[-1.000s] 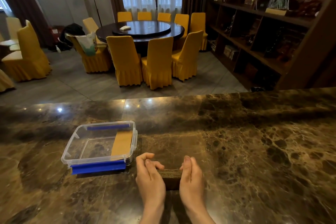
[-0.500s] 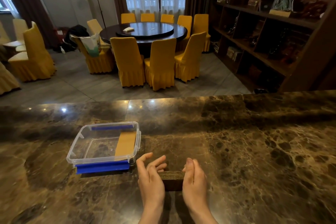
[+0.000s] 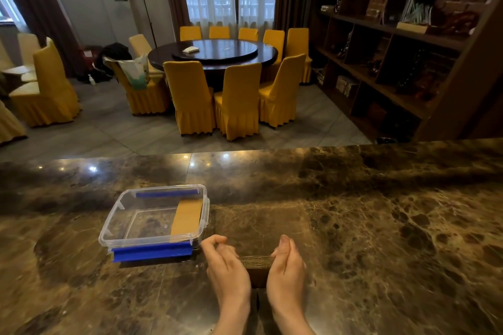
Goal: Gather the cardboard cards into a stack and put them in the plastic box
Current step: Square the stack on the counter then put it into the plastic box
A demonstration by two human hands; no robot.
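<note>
A stack of brown cardboard cards (image 3: pixel 257 262) stands on edge on the marble counter, squeezed between my two hands. My left hand (image 3: pixel 227 266) presses its left end with curled fingers, and my right hand (image 3: pixel 287 265) presses its right end with fingers straight. To the left stands the clear plastic box (image 3: pixel 114 228) with blue clips. Inside it, a tan cardboard card (image 3: pixel 186 216) leans against the right wall. The lower part of the stack is hidden between my palms.
The dark marble counter (image 3: pixel 381 226) stretches wide to the right and left. Its far edge runs across the middle of the view. Beyond it are a round dining table with yellow chairs (image 3: pixel 236 95) and a wooden shelf unit (image 3: pixel 408 49).
My left fingers have gone from flat against the stack's end to curled at it. The stack stays between both hands in the same spot.
</note>
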